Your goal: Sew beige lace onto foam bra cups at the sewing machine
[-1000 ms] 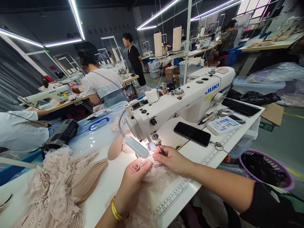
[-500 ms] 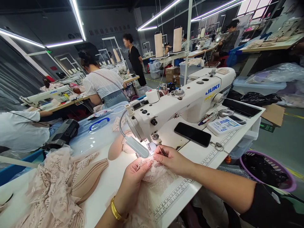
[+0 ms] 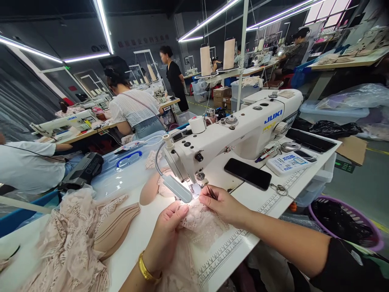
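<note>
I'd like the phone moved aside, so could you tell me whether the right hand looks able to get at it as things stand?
Probably yes: the phone lies on bare table just beyond the right hand, nothing between them, though that hand holds a small dark tool.

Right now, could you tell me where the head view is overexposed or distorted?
Head view: the lamp blows out the lace by the left hand and right hand; wide-angle distortion bends the ceiling light strips; the far workstations look soft.
</note>
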Demonstrator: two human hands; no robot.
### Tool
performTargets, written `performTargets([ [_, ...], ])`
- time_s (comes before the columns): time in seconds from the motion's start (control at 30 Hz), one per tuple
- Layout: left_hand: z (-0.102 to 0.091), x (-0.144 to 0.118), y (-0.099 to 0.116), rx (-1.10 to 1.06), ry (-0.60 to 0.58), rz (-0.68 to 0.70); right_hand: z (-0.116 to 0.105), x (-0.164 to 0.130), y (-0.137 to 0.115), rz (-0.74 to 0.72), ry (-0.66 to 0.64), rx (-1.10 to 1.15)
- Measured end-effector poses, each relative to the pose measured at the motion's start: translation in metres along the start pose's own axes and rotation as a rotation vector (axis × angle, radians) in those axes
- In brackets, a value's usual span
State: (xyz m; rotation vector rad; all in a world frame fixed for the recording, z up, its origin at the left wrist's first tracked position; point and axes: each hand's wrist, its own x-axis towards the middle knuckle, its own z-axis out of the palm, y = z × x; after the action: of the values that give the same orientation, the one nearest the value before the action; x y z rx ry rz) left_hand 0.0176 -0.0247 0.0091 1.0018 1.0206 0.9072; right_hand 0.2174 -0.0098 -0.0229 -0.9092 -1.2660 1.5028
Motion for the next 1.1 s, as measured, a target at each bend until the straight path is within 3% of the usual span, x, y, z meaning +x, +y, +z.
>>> performTargets([
  [0.27,-0.0077,-0.0008,0.0015,-0.023,-0.056,0.013,-0.0010,-0.0007,0.0009,0.006,0.037,0.006],
  [0.7,-0.0072,-0.0022,0.0069,-0.089,0.038,0.062,-0.0010,-0.0029,-0.0001,0.044,0.066,0.029],
  [1.1,-0.0059,-0.0032,0.0053,-0.032,0.007,0.062,-0.0012,-0.0032,-0.0015,0.026,-0.001,0.019],
])
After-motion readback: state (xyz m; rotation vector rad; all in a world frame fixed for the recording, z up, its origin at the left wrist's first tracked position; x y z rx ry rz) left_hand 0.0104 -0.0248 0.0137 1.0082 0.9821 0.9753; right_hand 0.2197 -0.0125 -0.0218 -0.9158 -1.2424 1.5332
